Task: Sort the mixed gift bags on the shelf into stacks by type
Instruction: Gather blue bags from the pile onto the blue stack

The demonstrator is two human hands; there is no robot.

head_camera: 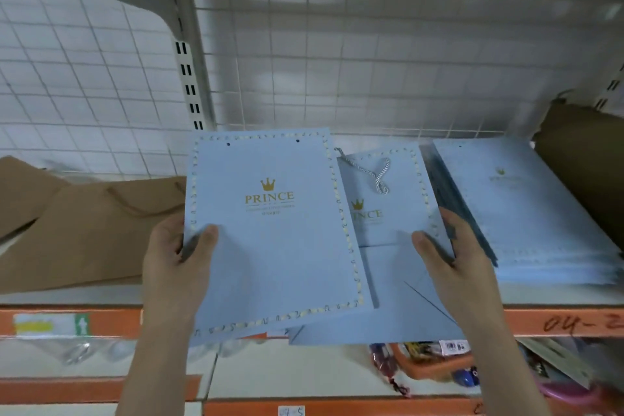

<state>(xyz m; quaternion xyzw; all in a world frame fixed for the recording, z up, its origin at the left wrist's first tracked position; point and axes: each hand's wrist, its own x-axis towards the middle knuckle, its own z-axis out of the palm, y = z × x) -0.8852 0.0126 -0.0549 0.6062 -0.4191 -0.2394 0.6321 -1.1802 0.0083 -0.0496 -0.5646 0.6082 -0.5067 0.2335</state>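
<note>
Head cam, looking fwd and down: both hands clamped on blue paper. Left hand (pixel 175 257) pinches the left edge of a flat blue "PRINCE" bag (pixel 273 236), thumb on the printed face, fingers behind. Right hand (pixel 456 253) grips the right edge of a second blue bag (pixel 388 213) of the same print, thumb on top. Hands well apart, one bag each, both bags lifted off the shelf (pixel 557 294) and tilted toward the viewer; the left-hand bag overlaps the front of the right-hand one.

Key relation: the matching blue stack (pixel 526 209) lies just beyond the right hand, to its right and a bit fwd, nearly touching the knuckles. Long axis of both held bags runs away from the body, top edge far; the stack lies roughly the same way, slightly fanned. So the right hand is the nearer one; the left-hand bag would have to cross over the other to get there. Prob. easiest to square the two together first, then lay them on the stack w/o much turning.

Left of the left hand: brown kraft bags (pixel 84 233) lying flat, a separate type. Far right, behind the stack, another brown pile (pixel 584 162).

Shelf surface pale, orange front rail (pixel 557 322), wire-grid back panel (pixel 337 61). Lower shelf holds misc. small goods, too blurred to name.
</note>
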